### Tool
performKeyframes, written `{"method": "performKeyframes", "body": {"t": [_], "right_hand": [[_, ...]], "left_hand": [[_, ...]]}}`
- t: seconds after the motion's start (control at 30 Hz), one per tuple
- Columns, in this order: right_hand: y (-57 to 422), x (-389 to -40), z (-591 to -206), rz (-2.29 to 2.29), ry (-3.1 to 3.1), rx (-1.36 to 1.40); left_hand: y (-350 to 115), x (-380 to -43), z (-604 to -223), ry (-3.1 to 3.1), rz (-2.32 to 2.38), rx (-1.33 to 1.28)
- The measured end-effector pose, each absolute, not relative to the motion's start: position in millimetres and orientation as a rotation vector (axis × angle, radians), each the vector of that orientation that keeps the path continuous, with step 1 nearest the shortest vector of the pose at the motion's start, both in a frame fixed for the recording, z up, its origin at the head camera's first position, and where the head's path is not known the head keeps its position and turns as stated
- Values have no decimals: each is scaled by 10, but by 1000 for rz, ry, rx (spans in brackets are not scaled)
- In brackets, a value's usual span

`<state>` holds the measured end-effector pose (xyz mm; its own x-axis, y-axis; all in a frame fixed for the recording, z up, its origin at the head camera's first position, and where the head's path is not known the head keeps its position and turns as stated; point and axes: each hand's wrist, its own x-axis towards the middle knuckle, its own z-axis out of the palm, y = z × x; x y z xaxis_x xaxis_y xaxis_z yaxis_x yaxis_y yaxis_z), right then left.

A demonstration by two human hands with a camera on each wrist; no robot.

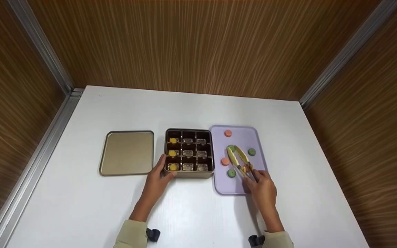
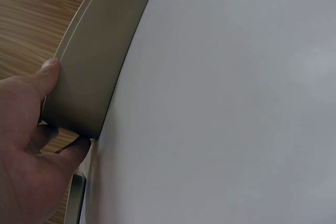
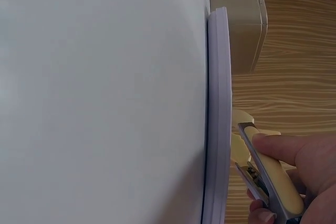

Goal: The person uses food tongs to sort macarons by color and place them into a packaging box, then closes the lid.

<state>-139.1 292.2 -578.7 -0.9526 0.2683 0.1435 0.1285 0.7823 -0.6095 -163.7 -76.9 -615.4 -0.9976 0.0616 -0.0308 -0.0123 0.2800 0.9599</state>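
Holding the square bronze metal tin (image 1: 190,175) midway between the table's (image 1: 202,213) side edges in our left hand (image 1: 156,179), we grip spread yellow-and-grey tongs (image 1: 233,159) with our right hand's (image 1: 263,187) fingers, over the lilac rectangular tray (image 1: 225,186). Three round yellow pieces (image 1: 173,167) fill one column; three green discs (image 1: 231,173) and three orange-pink discs (image 1: 228,133) seem left.

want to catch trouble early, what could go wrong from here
The green piece at the spread tips of the tongs is rounded, so it may slip out if pinched off-centre.
The orange piece just left of the tongs could be nudged across the tray if they swing toward the box.
The left grip holds the box only at its near left corner, so a bump on the far side might turn it.
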Motion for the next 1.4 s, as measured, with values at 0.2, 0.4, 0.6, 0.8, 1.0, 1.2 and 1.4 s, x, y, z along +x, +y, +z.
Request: {"method": "performKeyframes", "body": {"t": [0.2,0.4,0.6,0.8,1.0,1.2,1.4], "right_hand": [[2923,-1384,-5766,932,-2761,-315],[2917,-1382,-5744,916,-2761,-297],[2894,-1374,-5708,883,-2713,-248],[2853,-1356,-5635,857,-2665,-189],[2821,-1335,-5538,913,-2651,-165],[2745,-1303,-5447,976,-2603,-125],[2692,-1311,-5439,1016,-2567,-2]], "left_hand": [[-764,-1641,-6165,2476,1856,52],[-757,-1641,-6159,2469,1873,67],[-758,-1640,-6144,2462,1861,66],[-765,-1640,-6135,2476,1837,65],[-765,-1636,-6134,2474,1842,58],[-767,-1639,-6144,2478,1841,63],[-760,-1642,-6142,2479,1858,64]]}}
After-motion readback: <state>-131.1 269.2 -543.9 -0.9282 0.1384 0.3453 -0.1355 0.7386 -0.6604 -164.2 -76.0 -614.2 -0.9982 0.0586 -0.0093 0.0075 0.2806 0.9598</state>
